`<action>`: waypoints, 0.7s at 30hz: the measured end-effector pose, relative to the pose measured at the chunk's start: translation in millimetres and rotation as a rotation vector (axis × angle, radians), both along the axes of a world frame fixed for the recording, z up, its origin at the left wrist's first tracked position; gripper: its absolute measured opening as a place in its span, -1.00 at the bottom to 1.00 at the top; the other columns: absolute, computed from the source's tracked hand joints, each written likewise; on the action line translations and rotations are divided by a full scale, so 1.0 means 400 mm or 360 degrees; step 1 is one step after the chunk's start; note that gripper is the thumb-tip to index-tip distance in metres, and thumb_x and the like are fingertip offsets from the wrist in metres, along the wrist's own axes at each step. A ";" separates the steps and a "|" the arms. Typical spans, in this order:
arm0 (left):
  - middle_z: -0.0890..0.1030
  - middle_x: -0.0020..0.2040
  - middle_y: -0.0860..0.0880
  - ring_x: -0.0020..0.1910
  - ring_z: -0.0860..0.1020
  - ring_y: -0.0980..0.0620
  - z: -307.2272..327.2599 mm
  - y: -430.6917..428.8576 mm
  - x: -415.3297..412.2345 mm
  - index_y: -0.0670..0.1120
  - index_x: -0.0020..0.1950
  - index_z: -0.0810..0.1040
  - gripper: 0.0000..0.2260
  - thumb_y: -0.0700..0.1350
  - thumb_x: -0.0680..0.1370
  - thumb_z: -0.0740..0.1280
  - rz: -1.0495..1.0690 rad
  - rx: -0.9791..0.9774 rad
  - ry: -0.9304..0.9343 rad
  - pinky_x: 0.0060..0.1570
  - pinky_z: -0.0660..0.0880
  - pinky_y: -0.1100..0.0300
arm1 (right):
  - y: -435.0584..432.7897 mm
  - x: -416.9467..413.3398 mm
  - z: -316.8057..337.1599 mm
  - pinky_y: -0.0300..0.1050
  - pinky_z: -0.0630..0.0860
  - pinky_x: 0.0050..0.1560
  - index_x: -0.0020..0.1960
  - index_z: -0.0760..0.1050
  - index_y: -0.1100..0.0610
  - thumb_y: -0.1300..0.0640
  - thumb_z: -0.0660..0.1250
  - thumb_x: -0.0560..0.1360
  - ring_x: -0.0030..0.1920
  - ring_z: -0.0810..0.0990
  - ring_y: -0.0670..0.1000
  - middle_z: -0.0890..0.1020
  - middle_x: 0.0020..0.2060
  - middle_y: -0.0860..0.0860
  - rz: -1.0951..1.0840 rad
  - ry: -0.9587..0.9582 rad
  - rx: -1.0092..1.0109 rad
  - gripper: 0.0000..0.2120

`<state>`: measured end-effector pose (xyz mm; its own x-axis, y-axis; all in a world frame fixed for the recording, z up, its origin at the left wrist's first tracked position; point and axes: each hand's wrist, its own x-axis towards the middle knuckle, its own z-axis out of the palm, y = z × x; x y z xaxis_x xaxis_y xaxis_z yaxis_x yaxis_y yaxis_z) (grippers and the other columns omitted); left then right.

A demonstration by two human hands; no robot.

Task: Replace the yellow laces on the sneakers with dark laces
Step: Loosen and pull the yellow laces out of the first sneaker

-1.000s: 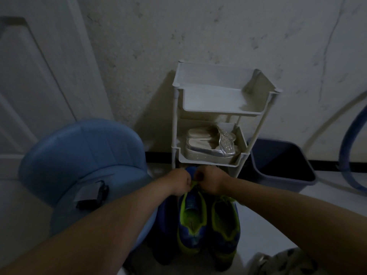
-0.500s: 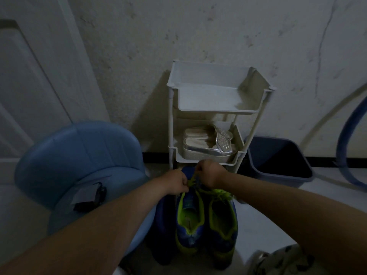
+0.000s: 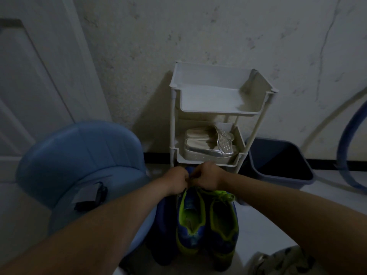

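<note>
Two blue sneakers with neon yellow-green trim stand side by side on the floor, toes toward the rack. The left sneaker (image 3: 189,221) has its tongue area open. The right sneaker (image 3: 223,223) carries a bunch of yellow lace (image 3: 220,194) over its front. My left hand (image 3: 175,181) and my right hand (image 3: 208,177) meet knuckle to knuckle above the left sneaker's toe, fingers curled and pinching something small between them; what they pinch is hidden by the fingers. No dark lace is visible.
A white three-tier rack (image 3: 218,112) stands against the wall just behind the hands, silver sandals (image 3: 208,147) on its middle shelf. A blue chair (image 3: 79,159) with a dark flat object (image 3: 91,197) is at left, a dark bin (image 3: 278,163) at right, a door at far left.
My hands have drawn close together again above the left sneaker's toe; half a second ago the right hand was raised a little, pulling yellow lace up. The view has shifted slightly.
</note>
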<state>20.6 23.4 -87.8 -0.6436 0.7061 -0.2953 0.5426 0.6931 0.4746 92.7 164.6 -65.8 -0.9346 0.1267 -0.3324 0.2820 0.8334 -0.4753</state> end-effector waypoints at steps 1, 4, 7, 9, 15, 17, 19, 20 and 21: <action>0.56 -0.25 -0.07 -0.19 0.55 0.00 0.001 0.001 -0.003 -0.05 -0.36 0.50 -0.78 -0.17 0.49 0.39 0.0020 0.0017 -0.0024 -0.21 0.42 0.21 | 0.001 -0.001 0.000 -0.05 0.61 0.02 -0.01 0.68 -0.03 -0.14 0.43 0.41 -0.08 0.63 -0.04 0.69 -0.10 -0.02 -0.0004 0.0007 0.0061 -0.75; 0.50 -0.36 -0.03 -0.29 0.49 0.06 0.008 -0.002 -0.008 -0.06 -0.41 0.47 -0.72 -0.17 0.48 0.42 0.0030 0.0033 -0.0126 -0.24 0.39 0.23 | 0.008 -0.003 0.003 -0.08 0.60 -0.02 -0.03 0.68 0.01 -0.08 0.42 0.47 -0.09 0.63 -0.02 0.70 -0.11 0.01 0.0003 0.0015 0.0108 -0.81; 0.62 -0.18 -0.14 -0.13 0.58 -0.03 0.008 -0.006 -0.005 -0.20 -0.19 0.62 -0.83 -0.10 0.47 0.45 -0.0014 -0.0057 -0.0192 -0.16 0.43 0.18 | 0.007 -0.003 0.009 -0.12 0.58 -0.12 -0.07 0.67 0.01 -0.01 0.38 0.49 -0.15 0.63 -0.01 0.67 -0.18 0.00 -0.0048 0.0027 0.0046 -0.87; 0.65 -0.08 -0.16 -0.04 0.60 -0.05 0.002 -0.008 -0.002 -0.23 -0.07 0.65 -0.79 -0.07 0.48 0.45 -0.0054 -0.0102 -0.0201 -0.10 0.48 0.14 | 0.010 -0.007 0.018 -0.13 0.58 -0.17 -0.10 0.67 0.09 0.05 0.35 0.50 -0.20 0.63 0.01 0.68 -0.22 0.04 -0.0175 0.0104 0.0040 -0.84; 0.68 -0.03 -0.10 0.02 0.61 0.00 0.008 0.004 -0.007 -0.19 -0.06 0.69 -0.83 -0.09 0.53 0.42 0.0038 -0.0046 -0.0259 0.12 0.54 0.11 | 0.049 -0.020 0.015 0.06 0.63 -0.12 -0.16 0.66 0.23 0.12 0.28 0.47 -0.15 0.67 0.12 0.70 -0.21 0.17 -0.0455 0.0290 0.0056 -0.76; 0.67 -0.06 -0.08 0.01 0.60 0.00 0.015 0.004 -0.003 -0.17 -0.11 0.68 -0.86 -0.10 0.54 0.41 0.0037 -0.0035 -0.0256 0.10 0.53 0.14 | 0.050 -0.023 0.007 0.02 0.63 -0.10 -0.13 0.68 0.23 0.13 0.28 0.50 -0.12 0.67 0.11 0.71 -0.17 0.16 -0.0425 0.0270 0.0047 -0.76; 0.60 -0.20 -0.06 -0.11 0.57 0.01 0.023 0.004 -0.001 -0.11 -0.25 0.59 -0.83 -0.14 0.54 0.38 0.0080 0.0038 -0.0249 -0.05 0.49 0.19 | 0.046 -0.024 0.006 -0.13 0.59 -0.09 -0.05 0.70 0.14 0.17 0.29 0.52 -0.06 0.67 0.04 0.72 -0.11 0.06 -0.0384 0.0256 0.0031 -0.80; 0.57 -0.24 -0.07 -0.17 0.54 0.00 0.029 0.004 -0.002 -0.10 -0.28 0.56 -0.80 -0.15 0.55 0.36 0.0130 0.0102 -0.0254 -0.11 0.46 0.20 | 0.043 -0.023 0.008 -0.20 0.53 -0.09 -0.01 0.70 0.09 0.19 0.29 0.53 -0.04 0.66 0.01 0.71 -0.09 0.02 -0.0376 0.0251 0.0019 -0.80; 0.55 -0.27 -0.08 -0.22 0.53 0.00 0.037 0.005 -0.004 -0.11 -0.29 0.55 -0.79 -0.15 0.56 0.34 0.0190 0.0169 -0.0261 -0.15 0.44 0.20 | 0.042 -0.022 0.009 -0.23 0.46 -0.11 -0.04 0.68 0.04 0.21 0.29 0.52 -0.04 0.63 0.00 0.69 -0.12 -0.01 -0.0358 0.0246 0.0005 -0.80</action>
